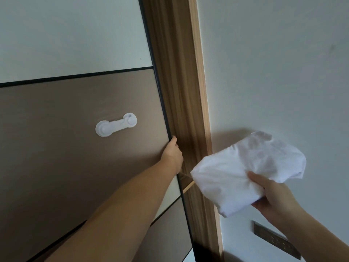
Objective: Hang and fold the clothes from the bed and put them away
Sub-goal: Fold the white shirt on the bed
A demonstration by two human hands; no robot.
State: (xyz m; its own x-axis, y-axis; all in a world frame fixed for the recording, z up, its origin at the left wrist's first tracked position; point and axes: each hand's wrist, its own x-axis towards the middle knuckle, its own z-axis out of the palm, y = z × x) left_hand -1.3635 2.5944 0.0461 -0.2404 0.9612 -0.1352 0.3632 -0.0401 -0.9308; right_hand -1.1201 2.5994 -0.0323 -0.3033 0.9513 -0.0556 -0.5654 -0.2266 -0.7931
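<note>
A pale wall fills the right side, smooth and matte, with a dark rectangular socket plate set low in it; no writing can be read on the plate or anywhere else. To its left stands a wardrobe door, a flat panel split by thin black lines into a cream upper section and a brown lower one, edged in black. Beside it runs a wood-grain frame with a lighter wooden edge. The left arm reaches up across the door, and the left hand has its fingers curled round the door's black edge, gripping it. The right hand is raised before the wall, thumb on top, holding a folded white garment, soft and creased, in the air just right of the frame. A white plastic child-safety latch, two round discs joined by a strap, is stuck on the brown section.
</note>
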